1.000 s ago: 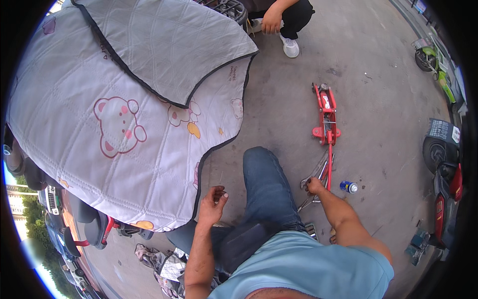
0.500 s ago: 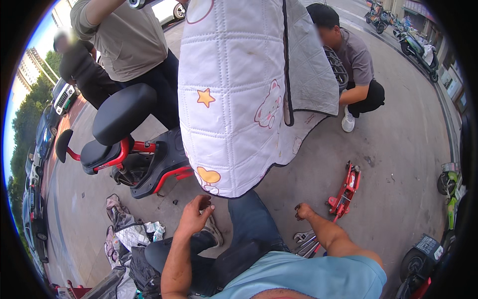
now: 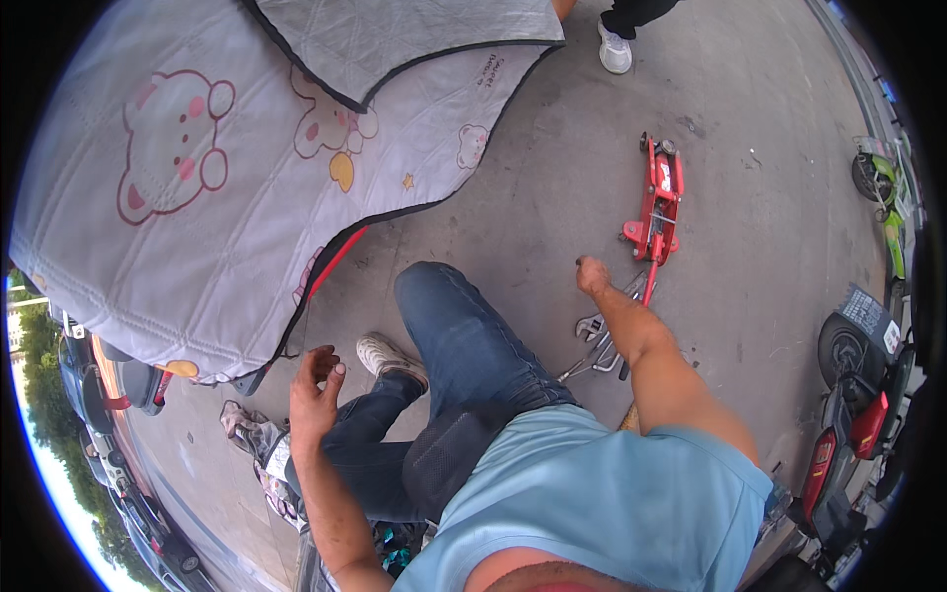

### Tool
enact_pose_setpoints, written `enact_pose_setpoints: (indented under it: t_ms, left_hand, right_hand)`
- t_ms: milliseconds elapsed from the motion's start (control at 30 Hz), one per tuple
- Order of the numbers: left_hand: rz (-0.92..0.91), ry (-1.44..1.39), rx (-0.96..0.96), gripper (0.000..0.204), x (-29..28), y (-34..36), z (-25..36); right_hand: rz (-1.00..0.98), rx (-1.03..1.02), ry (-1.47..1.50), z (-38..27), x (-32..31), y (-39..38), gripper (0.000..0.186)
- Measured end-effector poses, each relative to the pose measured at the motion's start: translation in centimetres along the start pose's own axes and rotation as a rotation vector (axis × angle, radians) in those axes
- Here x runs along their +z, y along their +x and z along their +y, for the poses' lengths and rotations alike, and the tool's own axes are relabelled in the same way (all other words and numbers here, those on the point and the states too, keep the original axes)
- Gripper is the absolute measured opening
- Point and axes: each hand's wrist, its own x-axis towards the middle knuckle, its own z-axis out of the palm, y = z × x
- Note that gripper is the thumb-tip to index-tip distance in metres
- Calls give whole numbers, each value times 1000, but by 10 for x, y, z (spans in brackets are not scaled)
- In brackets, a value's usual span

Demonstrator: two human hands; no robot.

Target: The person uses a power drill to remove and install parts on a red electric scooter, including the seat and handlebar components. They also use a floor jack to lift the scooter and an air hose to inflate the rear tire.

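Head view: left hand is hanging half-curled, narrow gap, nothing visibly in it, and the quilted cover is draping just ahead; can't tell how the right hand is gripping. I'd be keeping that right forearm off the adjustable wrench lying just behind. Versus a second ago, it's sitting ahead of the wrench, not beside it.

Light blue short-sleeved shirt, faded blue jeans, black textured pouch at the waist, pale shoe
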Motion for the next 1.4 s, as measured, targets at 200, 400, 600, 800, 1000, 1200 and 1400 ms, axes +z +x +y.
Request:
enact_pose_setpoints:
  t_ms: [200, 400, 600, 800, 1000, 1200, 1400]
  left_hand:
    - [-128, 116, -50, 38, 1, 11, 8]
    - [-165, 77, 25, 37, -6, 36, -1]
    - [-158, 85, 29, 39, -1, 88, -31]
    - [-343, 237, -35, 39, 23, 108, -65]
    - [-386, 246, 121, 41, 52, 139, -24]
    - [-488, 270, 194, 44, 61, 164, 2]
    - [-567, 216, 266, 44, 92, 191, 10]
  right_hand:
    - [180, 279, 94, 57, -3, 31, 37]
    - [200, 244, 44, 81, -3, 19, 26]
    - [313, 204, 9, 106, 24, 30, 24]
    - [375, 243, 279, 77, 35, -16, 22]
    - [309, -1, 606, 48, 73, -200, 21]
    - [88, 238, 590, 86, 101, -329, 18]
    - [156, 818, 554, 153, 156, -348, 19]
